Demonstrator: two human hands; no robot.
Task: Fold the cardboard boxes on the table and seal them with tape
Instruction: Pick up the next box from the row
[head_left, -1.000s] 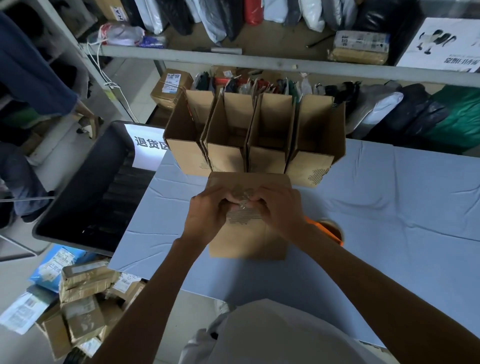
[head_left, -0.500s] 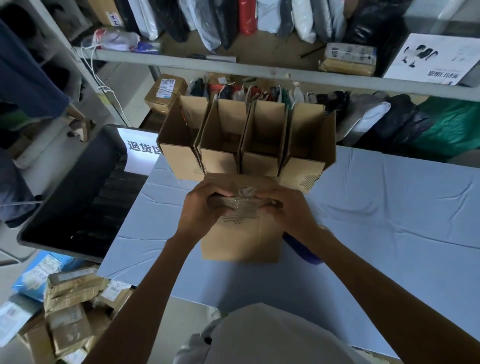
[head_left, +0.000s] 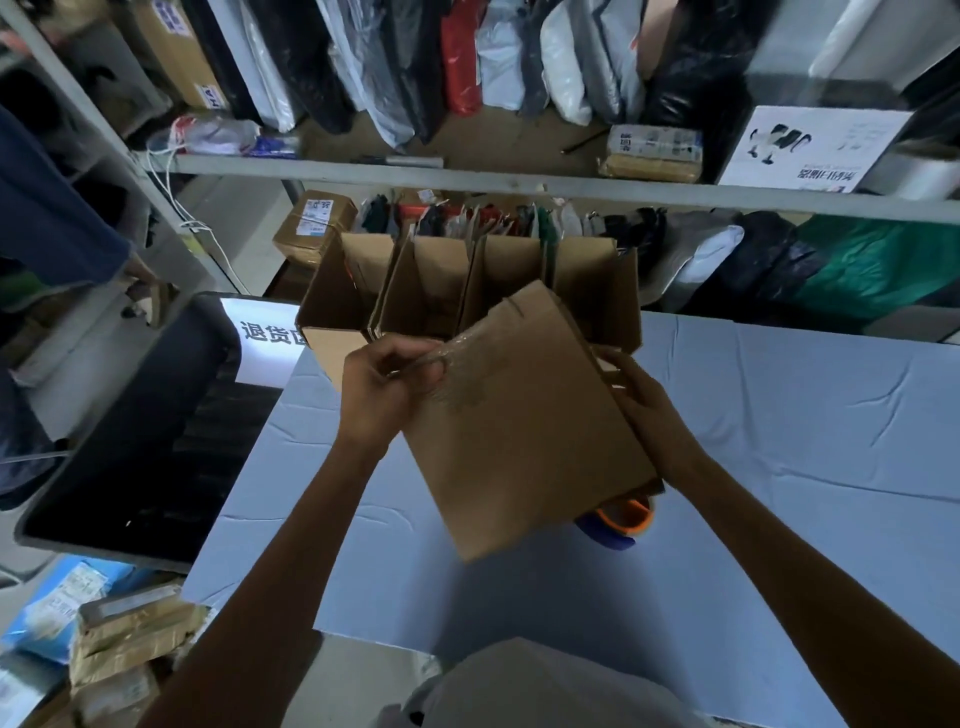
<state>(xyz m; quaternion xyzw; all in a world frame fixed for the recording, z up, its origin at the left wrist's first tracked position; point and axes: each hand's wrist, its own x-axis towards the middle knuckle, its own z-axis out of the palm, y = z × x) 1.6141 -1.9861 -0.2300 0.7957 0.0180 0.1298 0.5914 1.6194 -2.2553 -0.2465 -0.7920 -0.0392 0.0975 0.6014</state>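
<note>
The box (head_left: 530, 431) is tilted up off the bench (head_left: 779, 441), left hand (head_left: 387, 395) pinching crinkly tape (head_left: 460, 364) at its edge, right hand (head_left: 644, 410) gripping the other side. Bunched tape like that probably won't stick flat.

a parcel packing or returns room, probably in a small warehouse: metal shelving (head_left: 519, 182) crowded with bagged parcels (head_left: 498, 57), open cardboard boxes (head_left: 467, 286) ranked on a cloth-covered table (head_left: 779, 415), taped packages (head_left: 124, 644) piled on the floor.

Left hand (head_left: 387, 400) pinches box (head_left: 519, 441) corner; right hand (head_left: 649, 415) grips its side.
</note>
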